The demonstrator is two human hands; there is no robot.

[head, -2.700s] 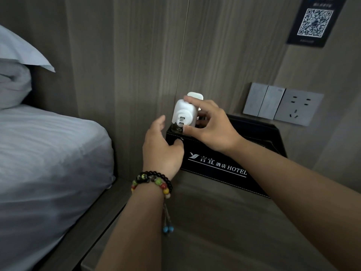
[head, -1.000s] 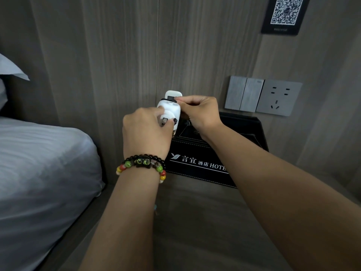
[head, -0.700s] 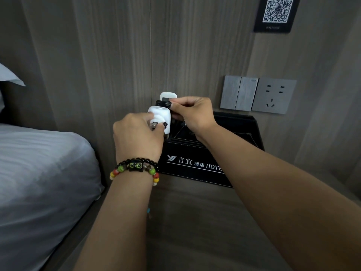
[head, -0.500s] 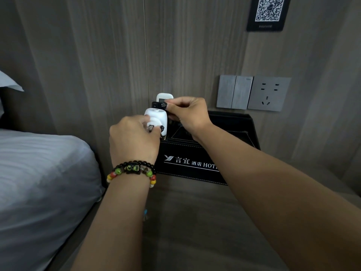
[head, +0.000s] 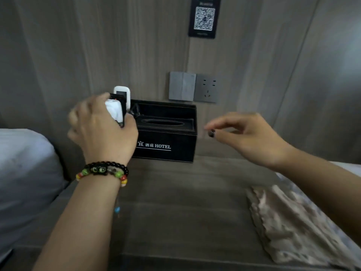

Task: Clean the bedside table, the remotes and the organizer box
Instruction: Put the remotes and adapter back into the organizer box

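The left grip (head: pixel 101 126) clasped a small white plastic remote (head: pixel 114 111) at the left end of the black leatherette organizer box (head: pixel 166 141), at the back of the grey wooden worktop (head: pixel 175 212). The right grip (head: pixel 246 133) hovered, fingers relaxed, holding nothing. A crumpled beige cloth (head: pixel 289 227) lay at right.

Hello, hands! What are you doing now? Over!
Left hand grips white remote at organizer box. Right hand open, holding nothing. Cloth lies on bedside table. Nothing in the way.

Remotes (head: pixel 119 100) upright in black organizer box (head: pixel 166 137)
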